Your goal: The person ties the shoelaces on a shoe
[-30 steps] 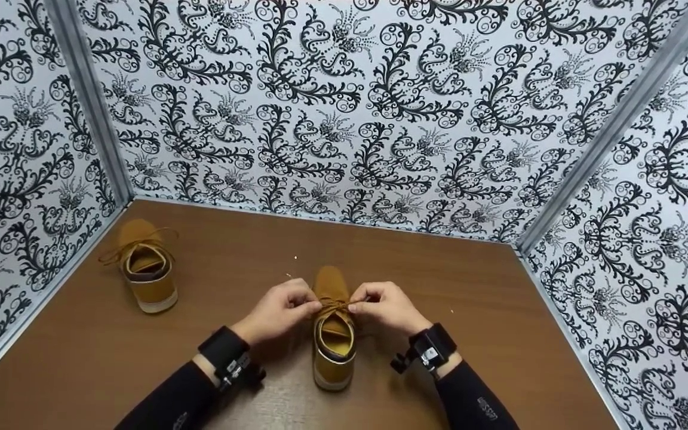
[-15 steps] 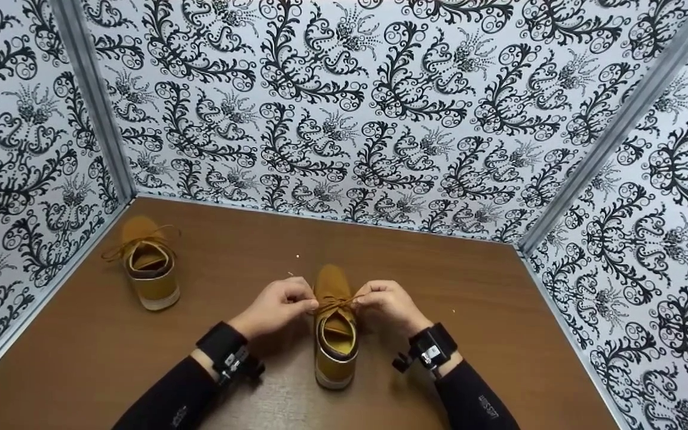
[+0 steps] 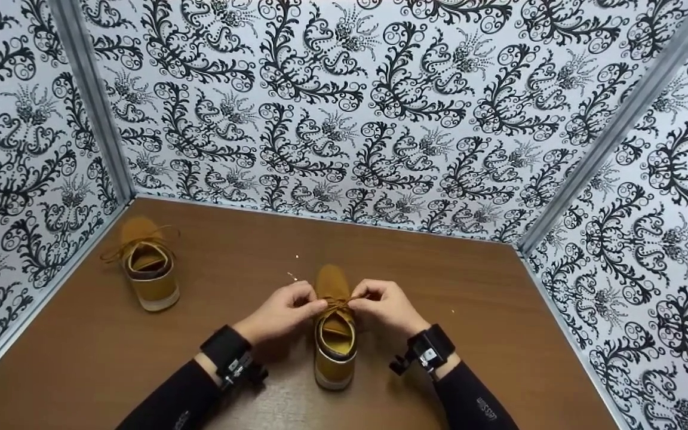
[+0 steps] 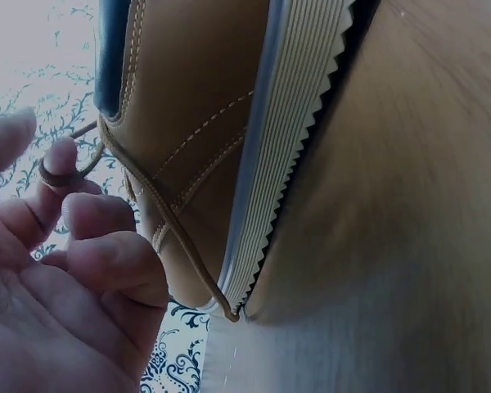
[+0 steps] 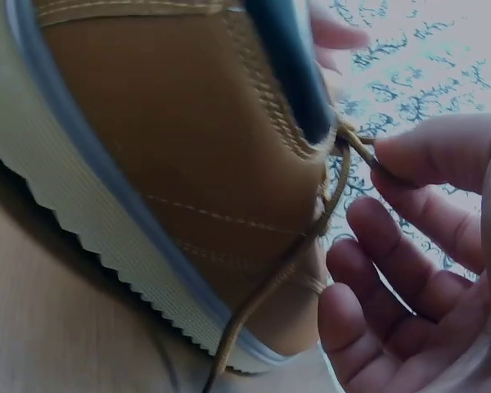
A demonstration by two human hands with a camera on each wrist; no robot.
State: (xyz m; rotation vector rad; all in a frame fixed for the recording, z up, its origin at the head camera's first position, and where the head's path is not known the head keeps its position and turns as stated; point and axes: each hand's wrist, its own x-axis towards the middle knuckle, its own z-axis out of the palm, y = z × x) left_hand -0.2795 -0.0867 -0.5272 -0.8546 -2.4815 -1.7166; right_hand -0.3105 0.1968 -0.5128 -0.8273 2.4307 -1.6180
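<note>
A tan lace-up shoe (image 3: 335, 370) stands upright on the table, toe pointing away from me. At its left side my left hand (image 3: 284, 310) holds a loop of the shoelace (image 4: 90, 168) at the fingertips, while the other fingers curl loosely. From the right side my right hand (image 3: 389, 304) pinches the lace between thumb and index finger close to the knot; its remaining fingers are bent and hold nothing. Loose lace ends hang down both sides of the shoe in the wrist views. Fingers partly cover the knot in the head view.
A second tan shoe (image 3: 153, 289), its lace tied in a bow, stands at the table's (image 3: 230, 251) far left. Patterned panels (image 3: 320, 119) enclose the back and both sides. Small white specks lie on the tabletop beyond the hands.
Both hands drew slightly apart from the knot half a second ago, then came back in closer over the lacing. Neither shoe has visibly moved.
</note>
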